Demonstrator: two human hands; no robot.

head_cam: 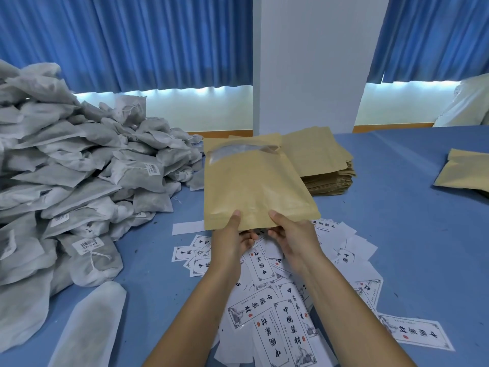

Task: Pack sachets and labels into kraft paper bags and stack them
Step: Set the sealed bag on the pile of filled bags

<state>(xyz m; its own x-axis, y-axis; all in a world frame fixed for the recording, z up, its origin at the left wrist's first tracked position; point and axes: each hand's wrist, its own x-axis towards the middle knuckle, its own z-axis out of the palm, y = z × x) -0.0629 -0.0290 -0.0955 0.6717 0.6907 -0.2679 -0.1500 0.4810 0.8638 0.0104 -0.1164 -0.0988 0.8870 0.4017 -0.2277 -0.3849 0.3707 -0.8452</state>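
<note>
A kraft paper bag (pixel 254 181) with a clear window near its far end is held up above the blue table. My left hand (pixel 232 239) pinches its near edge, thumb on top. My right hand (pixel 288 234) grips the same edge beside it, thumb on top and fingers underneath. Below my hands lie several white printed labels (pixel 275 313), scattered on the table. A big heap of grey-white sachets (pixel 74 181) fills the left side. A stack of flat kraft bags (pixel 322 162) sits behind the held bag.
Another kraft bag (pixel 465 170) lies at the right edge of the blue table (pixel 397 234). A white pillar (pixel 307 62) and blue curtains stand behind. One loose sachet (pixel 90 324) lies at the near left.
</note>
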